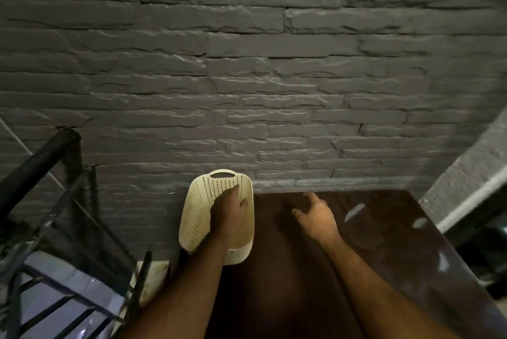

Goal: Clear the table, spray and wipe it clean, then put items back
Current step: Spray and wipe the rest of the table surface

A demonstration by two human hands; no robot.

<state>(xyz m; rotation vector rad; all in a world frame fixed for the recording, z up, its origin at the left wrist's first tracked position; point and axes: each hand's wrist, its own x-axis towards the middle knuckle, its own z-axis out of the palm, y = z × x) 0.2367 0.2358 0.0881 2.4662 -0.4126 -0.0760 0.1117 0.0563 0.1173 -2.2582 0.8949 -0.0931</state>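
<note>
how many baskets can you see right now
1: a cream basket at the table's left edge near the wall, the left hand reaching into it. None other visible.

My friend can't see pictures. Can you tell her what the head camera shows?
A person's left hand reaches into a cream plastic basket at the left edge of a dark brown table. The right hand hovers open above the tabletop. Behind is a grey stone-brick wall.

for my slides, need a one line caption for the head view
Left hand grips a cream perforated basket at the dark table's left edge; right hand hovers open beside it.
</note>
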